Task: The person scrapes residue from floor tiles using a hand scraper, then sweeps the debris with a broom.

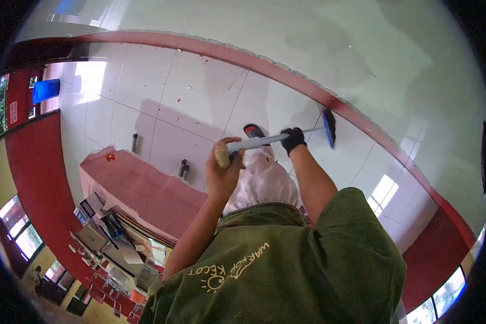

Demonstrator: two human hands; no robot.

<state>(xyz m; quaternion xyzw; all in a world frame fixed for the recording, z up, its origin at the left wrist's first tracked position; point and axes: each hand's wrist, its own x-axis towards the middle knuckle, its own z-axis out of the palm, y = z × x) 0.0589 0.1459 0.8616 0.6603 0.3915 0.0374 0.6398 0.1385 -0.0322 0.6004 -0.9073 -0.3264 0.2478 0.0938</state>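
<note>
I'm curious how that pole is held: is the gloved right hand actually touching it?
Touching: the head view shows the gloved right hand closed around the pale pole, which shows on both sides of the grip.

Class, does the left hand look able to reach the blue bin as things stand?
Probably not: the left hand grips the broom handle, and the blue bin appears well out of reach across the tiled floor.

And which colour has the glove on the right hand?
The glove is black; the head view shows it best.
</note>
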